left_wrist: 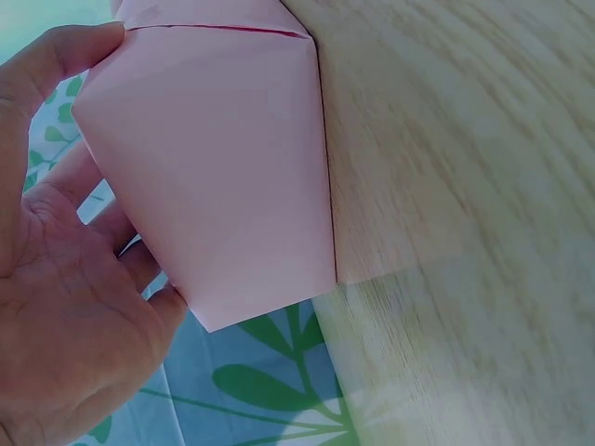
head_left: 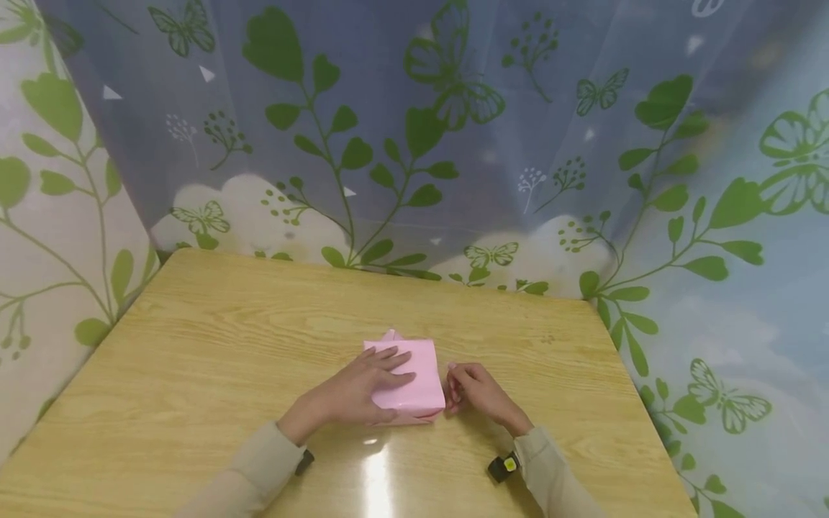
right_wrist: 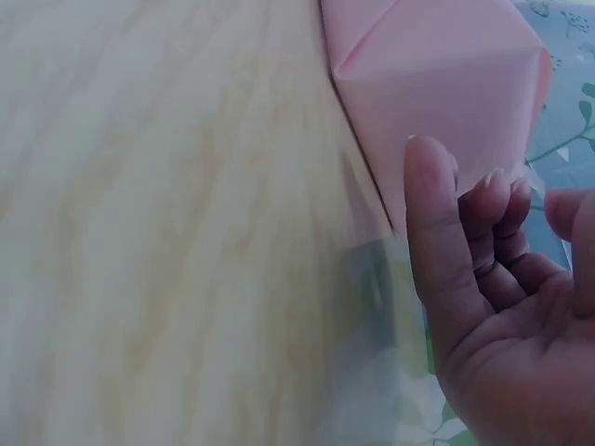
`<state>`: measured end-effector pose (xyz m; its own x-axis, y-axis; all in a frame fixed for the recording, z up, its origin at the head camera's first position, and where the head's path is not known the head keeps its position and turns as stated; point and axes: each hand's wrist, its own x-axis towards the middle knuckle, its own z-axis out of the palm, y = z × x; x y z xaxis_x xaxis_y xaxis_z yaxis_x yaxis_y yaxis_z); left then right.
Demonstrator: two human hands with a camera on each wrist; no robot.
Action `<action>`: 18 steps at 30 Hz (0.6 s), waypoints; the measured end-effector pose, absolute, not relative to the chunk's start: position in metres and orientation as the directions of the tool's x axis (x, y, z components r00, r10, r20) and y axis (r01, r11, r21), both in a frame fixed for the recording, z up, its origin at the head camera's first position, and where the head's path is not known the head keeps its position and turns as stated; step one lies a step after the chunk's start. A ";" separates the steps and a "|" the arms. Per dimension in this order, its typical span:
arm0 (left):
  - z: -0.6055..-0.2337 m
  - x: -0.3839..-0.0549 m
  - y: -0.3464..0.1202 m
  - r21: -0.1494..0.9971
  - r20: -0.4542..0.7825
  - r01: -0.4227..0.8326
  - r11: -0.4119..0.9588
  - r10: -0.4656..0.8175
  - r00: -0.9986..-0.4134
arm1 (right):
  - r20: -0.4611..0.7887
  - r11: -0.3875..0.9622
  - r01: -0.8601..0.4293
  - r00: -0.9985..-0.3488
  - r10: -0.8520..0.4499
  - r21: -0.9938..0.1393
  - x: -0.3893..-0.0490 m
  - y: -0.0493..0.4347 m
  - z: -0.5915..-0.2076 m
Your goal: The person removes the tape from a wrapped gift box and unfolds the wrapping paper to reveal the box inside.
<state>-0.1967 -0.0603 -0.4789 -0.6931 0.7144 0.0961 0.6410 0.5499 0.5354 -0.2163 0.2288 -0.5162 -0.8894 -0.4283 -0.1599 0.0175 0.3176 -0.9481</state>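
A pink folded-paper box [head_left: 421, 363] sits on the wooden table, its top face flat, with a small pointed fold showing at the far edge and a slit between folds on the near side. My left hand [head_left: 352, 388] rests on it with fingers spread over the top and the thumb along the near edge. In the left wrist view, the thumb [left_wrist: 79, 46] touches the box near a crease. Just right of the box is my right hand [head_left: 482, 392], holding nothing, its fingers loosely curled. The right wrist view shows its fingertips [right_wrist: 430, 167] overlapping the box's side.
The wooden table [head_left: 259, 316] extends around the box on all sides. A curtain [head_left: 388, 180] printed with green leaves and butterflies stands along the table's back and both sides. A small dark wrist device [head_left: 504, 467] shows at the right sleeve.
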 end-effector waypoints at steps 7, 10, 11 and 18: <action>-0.479 -0.197 -0.060 0.524 0.106 0.656 0.543 0.723 -0.683 | -0.131 0.333 -0.009 -0.909 -0.395 -0.943 -0.208 0.231 -0.509; -0.480 -0.195 -0.060 0.498 0.112 0.672 0.548 0.728 -0.676 | -0.096 0.363 -0.056 -0.916 -0.389 -0.930 -0.202 0.228 -0.504; -0.480 -0.194 -0.060 0.490 0.114 0.676 0.550 0.728 -0.676 | -0.084 0.373 -0.076 -0.915 -0.395 -0.925 -0.199 0.226 -0.502; -0.477 -0.180 -0.058 0.350 0.106 0.707 0.615 0.723 -0.682 | -0.033 0.452 -0.167 -0.915 -0.403 -0.876 -0.173 0.215 -0.489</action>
